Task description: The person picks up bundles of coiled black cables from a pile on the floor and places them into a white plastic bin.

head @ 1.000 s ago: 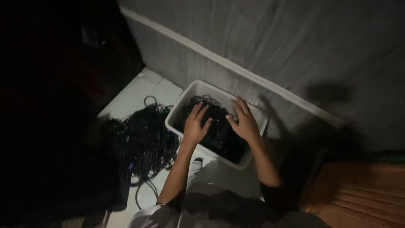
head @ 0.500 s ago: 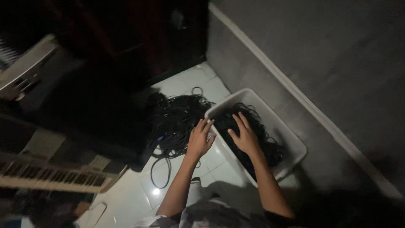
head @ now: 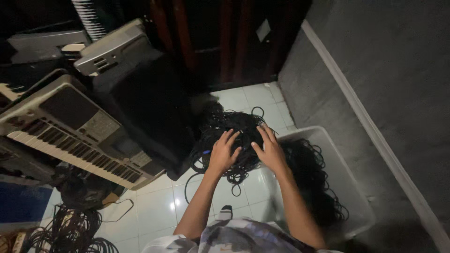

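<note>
At lower right I see a white plastic tub (head: 349, 187) holding a heap of black cable (head: 311, 180). Left of it, mid-frame, my left hand (head: 223, 152) and right hand (head: 268, 150) lie spread, fingers splayed, on a tangled black cable pile (head: 229, 129) on the pale tiled floor (head: 154, 206). Half a second ago both hands were at the tub; now they rest on this floor pile. Keyboards (head: 70, 133) are stacked at upper left.
</note>
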